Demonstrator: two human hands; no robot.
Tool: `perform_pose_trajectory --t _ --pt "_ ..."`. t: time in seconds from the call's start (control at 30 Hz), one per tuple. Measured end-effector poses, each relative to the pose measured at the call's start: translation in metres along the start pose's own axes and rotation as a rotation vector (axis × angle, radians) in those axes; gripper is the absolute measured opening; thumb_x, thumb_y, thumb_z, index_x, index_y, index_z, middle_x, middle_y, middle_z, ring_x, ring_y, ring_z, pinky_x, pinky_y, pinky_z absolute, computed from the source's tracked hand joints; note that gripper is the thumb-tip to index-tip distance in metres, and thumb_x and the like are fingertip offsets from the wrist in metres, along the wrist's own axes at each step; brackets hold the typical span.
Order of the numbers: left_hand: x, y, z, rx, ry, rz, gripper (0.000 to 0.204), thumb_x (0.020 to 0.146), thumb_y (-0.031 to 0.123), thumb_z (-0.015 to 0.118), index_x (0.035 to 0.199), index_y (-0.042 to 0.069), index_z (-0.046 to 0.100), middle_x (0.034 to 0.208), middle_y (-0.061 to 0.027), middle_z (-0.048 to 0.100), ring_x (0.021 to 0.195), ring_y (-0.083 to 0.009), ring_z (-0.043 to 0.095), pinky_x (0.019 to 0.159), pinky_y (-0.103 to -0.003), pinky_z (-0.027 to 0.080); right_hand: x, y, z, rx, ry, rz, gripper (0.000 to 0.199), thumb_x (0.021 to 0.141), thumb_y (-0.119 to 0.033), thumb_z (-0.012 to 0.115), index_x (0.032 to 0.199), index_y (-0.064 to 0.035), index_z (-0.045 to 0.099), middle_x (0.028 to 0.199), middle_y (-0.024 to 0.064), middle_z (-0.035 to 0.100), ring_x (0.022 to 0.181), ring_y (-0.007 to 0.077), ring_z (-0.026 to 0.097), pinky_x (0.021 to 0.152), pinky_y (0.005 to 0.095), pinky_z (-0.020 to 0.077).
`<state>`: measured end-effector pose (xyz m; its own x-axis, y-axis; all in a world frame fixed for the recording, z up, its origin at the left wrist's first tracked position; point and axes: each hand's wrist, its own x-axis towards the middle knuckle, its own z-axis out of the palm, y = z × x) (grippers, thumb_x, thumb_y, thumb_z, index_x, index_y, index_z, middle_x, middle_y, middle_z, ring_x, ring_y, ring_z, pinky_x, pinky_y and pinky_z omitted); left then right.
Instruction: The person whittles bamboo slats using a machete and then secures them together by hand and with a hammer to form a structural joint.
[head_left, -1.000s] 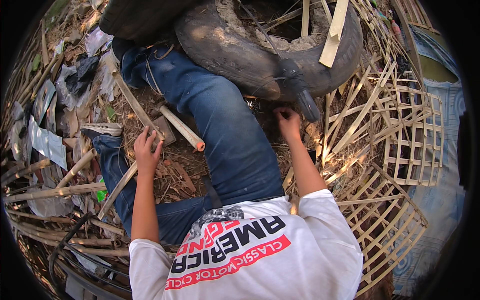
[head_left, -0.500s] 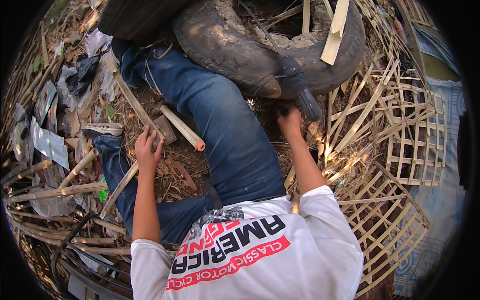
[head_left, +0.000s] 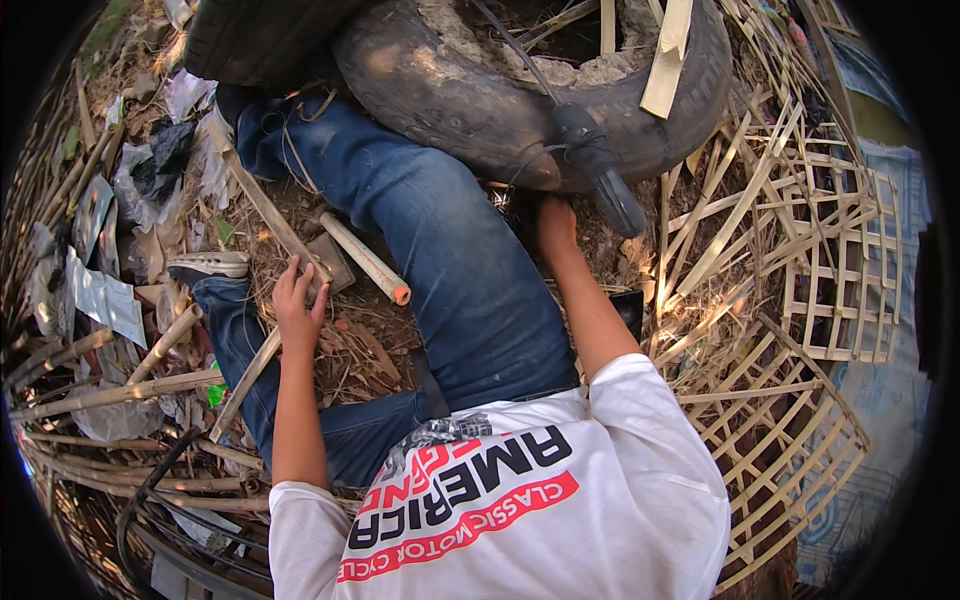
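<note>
My left hand (head_left: pixel 298 308) rests by a split bamboo strip (head_left: pixel 262 205) on the ground left of my thigh, its fingers apart and the tips touching the strip's lower end. Beside it lie a flat brownish block (head_left: pixel 334 262) and a pale round stick (head_left: pixel 365 258) with an orange end. My right hand (head_left: pixel 556 222) reaches down between my thigh and the lower side of a worn tyre (head_left: pixel 450 110). Its fingers are hidden in shadow, so what they touch does not show. Just right of it, a long thin tool with a black handle (head_left: pixel 612 195) leans on the tyre.
A second tyre (head_left: pixel 265 40) stands at the upper left. Woven bamboo lattices (head_left: pixel 775 450) and loose strips (head_left: pixel 740 220) lie to the right. Bamboo poles (head_left: pixel 130 395), plastic scraps (head_left: pixel 140 180) and litter spread on the left. A dark flat object (head_left: pixel 628 310) lies by my right forearm.
My right hand has shifted slightly left and deeper under the tyre's edge, its fingers now out of sight. The left hand stays by the bamboo strip. The view has shifted a little.
</note>
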<state>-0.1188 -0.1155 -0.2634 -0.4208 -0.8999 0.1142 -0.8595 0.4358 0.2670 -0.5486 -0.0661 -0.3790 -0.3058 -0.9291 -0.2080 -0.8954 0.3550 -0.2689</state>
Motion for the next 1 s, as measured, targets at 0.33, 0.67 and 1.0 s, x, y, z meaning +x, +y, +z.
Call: perform_pose_trajectory --t 0.33,0.67,1.0 --pt "-0.003 -0.004 0.001 -0.009 0.008 -0.027 0.041 0.08 0.017 0.072 0.118 0.006 0.061 0.134 -0.0146 0.053 0.116 -0.0357 0.053 0.097 -0.045 0.04 0.006 -0.029 -0.039 0.197 0.045 0.042 0.022 0.086 -0.02 0.056 0.094 -0.0013 0.065 0.087 0.0239 0.066 0.084 0.04 0.066 0.072 0.048 0.0536" --pt "-0.003 -0.002 0.001 -0.007 -0.012 -0.032 0.041 0.083 0.016 0.07 0.121 0.006 0.06 0.135 -0.0166 0.052 0.118 -0.037 0.052 0.099 -0.046 0.039 -0.001 -0.012 -0.022 -0.046 -0.173 0.122 0.03 0.086 -0.03 0.06 0.094 -0.003 0.068 0.089 0.0199 0.069 0.084 0.0369 0.068 0.073 0.0459 0.0548" --pt "-0.002 -0.001 0.002 -0.018 -0.016 -0.034 0.04 0.083 0.016 0.071 0.12 0.005 0.061 0.135 -0.0163 0.052 0.119 -0.0368 0.051 0.1 -0.045 0.039 0.003 -0.015 -0.033 0.204 0.06 0.276 0.037 0.084 -0.039 0.062 0.083 -0.0027 0.068 0.083 0.0223 0.068 0.082 0.04 0.067 0.072 0.0484 0.0523"
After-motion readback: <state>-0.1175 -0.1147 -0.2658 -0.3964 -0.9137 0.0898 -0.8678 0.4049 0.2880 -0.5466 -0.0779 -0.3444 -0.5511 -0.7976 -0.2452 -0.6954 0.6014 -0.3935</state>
